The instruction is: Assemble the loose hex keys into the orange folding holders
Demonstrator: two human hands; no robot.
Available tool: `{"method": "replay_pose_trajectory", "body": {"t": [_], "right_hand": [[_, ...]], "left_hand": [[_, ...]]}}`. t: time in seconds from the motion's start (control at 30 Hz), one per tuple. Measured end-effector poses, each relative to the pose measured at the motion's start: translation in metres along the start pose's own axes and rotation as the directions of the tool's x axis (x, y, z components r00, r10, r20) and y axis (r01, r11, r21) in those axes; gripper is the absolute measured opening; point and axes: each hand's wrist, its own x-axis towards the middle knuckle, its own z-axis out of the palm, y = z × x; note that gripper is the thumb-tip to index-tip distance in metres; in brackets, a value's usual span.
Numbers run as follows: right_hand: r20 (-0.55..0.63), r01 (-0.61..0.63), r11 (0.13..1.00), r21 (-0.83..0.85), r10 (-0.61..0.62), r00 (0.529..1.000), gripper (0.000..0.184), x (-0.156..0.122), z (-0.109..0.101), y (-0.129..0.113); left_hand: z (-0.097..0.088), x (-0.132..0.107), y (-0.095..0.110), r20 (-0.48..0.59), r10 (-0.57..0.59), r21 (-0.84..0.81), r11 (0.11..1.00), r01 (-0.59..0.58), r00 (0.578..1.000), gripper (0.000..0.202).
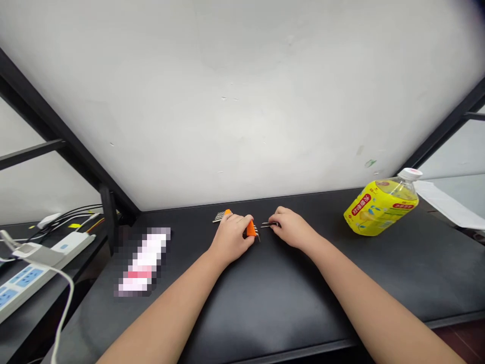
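My left hand is closed over an orange holder of metal hex keys that lies on the black table. Key ends stick out of the holder on its left and right sides. My right hand pinches one thin metal hex key just to the right of the holder, its fingers curled together. Both hands rest on the table near the white wall.
A yellow-labelled oil bottle with a white cap stands at the right rear. A blurred-out flat item lies to the left. White power strips with cables sit on a lower shelf at far left. Black frame bars rise on both sides.
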Motion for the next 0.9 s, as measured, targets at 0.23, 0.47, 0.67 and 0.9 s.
{"method": "replay_pose_trajectory", "body": {"t": [0.23,0.47,0.67,0.9], "right_hand": [[0.159,-0.06,0.982,-0.179,0.089,0.983,0.012,-0.001,-0.003,-0.016],[0.065,0.035,0.998,0.059,-0.039,0.997,0.01,-0.007,-0.007,-0.02],[-0.09,0.243,0.949,0.202,-0.229,0.969,0.018,-0.005,-0.005,-0.018],[-0.159,0.306,0.94,0.15,-0.282,0.946,0.022,-0.008,-0.004,-0.015]], "left_hand": [[0.0,0.001,0.0,0.022,-0.008,0.037,0.999,0.007,1.0,0.032],[0.002,0.0,-0.003,0.026,0.001,0.026,1.0,-0.002,1.0,0.035],[0.004,0.0,-0.003,0.024,0.019,0.038,0.999,-0.02,1.0,0.034],[0.0,0.0,-0.001,-0.005,0.043,0.059,0.997,-0.042,0.999,0.036]]}}
